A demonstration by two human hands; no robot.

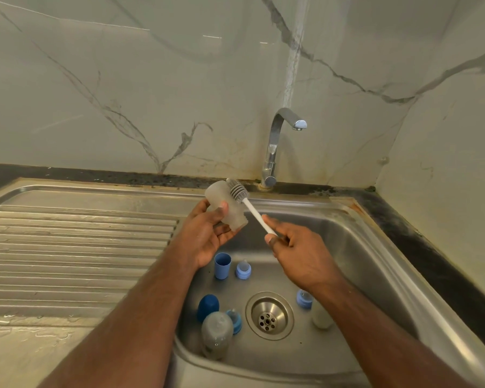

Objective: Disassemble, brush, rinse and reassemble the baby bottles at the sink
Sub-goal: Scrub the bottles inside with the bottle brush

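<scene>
Left hand grips bottle over the sink, tilted to expose its outside. Right hand pinches brush handle, head against bottle wall. Caps, collars wait in basin.

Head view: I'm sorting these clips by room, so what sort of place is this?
Most likely a home kitchen: a stainless steel sink with a ribbed drainboard, a chrome tap against a marble-look wall, and baby bottle parts lying in the basin.

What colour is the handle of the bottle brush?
The brush handle is white, with a grey bristle head; the head view shows it.
</scene>
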